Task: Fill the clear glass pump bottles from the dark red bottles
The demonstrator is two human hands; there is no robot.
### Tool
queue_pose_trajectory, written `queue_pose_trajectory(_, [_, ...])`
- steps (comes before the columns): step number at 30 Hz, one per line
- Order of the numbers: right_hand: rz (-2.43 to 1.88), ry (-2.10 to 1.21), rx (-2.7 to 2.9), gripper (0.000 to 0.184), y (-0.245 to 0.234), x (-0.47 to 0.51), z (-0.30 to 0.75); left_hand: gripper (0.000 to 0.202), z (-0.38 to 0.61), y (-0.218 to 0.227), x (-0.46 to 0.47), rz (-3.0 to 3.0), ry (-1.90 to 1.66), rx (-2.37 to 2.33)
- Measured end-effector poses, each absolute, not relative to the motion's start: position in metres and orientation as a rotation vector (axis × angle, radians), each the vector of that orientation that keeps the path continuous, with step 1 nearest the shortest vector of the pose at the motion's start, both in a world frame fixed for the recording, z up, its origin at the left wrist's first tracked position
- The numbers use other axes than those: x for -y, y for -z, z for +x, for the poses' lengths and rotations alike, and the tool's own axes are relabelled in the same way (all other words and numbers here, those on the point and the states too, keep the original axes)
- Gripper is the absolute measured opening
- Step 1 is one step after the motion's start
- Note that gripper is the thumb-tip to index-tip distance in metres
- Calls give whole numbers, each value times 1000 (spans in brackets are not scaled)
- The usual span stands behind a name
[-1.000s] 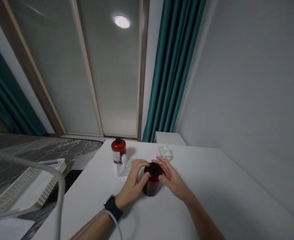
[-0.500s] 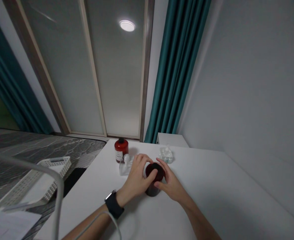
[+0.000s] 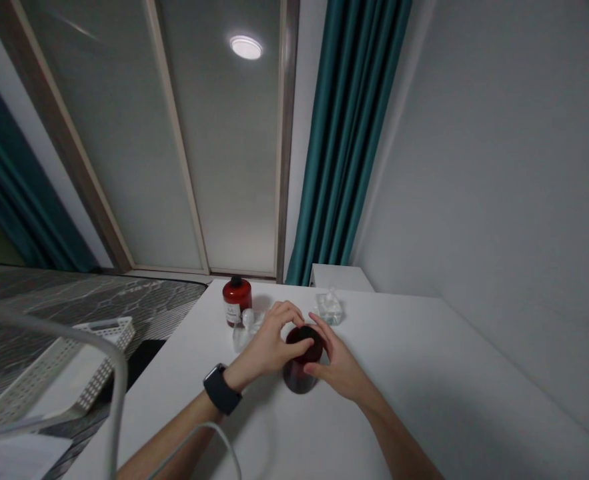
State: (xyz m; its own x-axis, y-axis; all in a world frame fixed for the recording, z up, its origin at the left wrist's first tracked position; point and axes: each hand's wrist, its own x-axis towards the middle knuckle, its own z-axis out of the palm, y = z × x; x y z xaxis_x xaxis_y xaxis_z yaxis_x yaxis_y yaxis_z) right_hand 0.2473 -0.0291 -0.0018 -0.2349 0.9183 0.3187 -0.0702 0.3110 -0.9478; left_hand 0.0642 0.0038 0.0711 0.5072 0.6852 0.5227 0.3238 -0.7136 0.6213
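Note:
A dark red, rounded container (image 3: 300, 381) with a blackish top is between my hands over the white table. My left hand (image 3: 272, 343), with a dark smartwatch (image 3: 222, 389) on the wrist, curls over its left side, thumb across the upper part. My right hand (image 3: 343, 365) grips it from the right, fingers behind and thumb in front. The fingers hide part of its upper edge. Just left of my left hand is a clear glass bottle (image 3: 241, 337) with a round stopper, partly covered by the hand. Behind that stands a red bottle (image 3: 237, 293) with a black cap and white label.
A faceted clear glass piece (image 3: 329, 309) sits beyond my right hand on the white table (image 3: 414, 373). At lower left are a white perforated basket (image 3: 24, 390), papers (image 3: 21, 455) and a grey bent tube (image 3: 119, 393). A pale cable (image 3: 224, 437) crosses near my left forearm.
The view has shifted slightly, so most things sit a little further left. Both hands stay on the container, which looks slightly more tilted, with more of its lower part showing.

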Motion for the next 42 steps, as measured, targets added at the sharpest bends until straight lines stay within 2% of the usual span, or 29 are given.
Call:
queue_pose_trajectory(6, [-808,-1147,1499,101,5,29,247,15,66,-79,2,2600,-941,-1058])
queue_pose_trajectory(14, [-820,-1166,1487,101,2,30,246,28,79,-74,10,2342,-957,-1391])
queue_pose_trajectory(22, [-843,-1150,1510,101,2,30,247,28,80,-69,5,2217,-1034,-1203])
queue_pose_trajectory(37, [-849,-1192,1504,101,0,31,248,27,65,-74,-19,2294,-855,-792])
queue_pose_trajectory(42, [-835,-1200,1489,98,-2,32,249,15,56,-74,-13,2367,-871,-766])
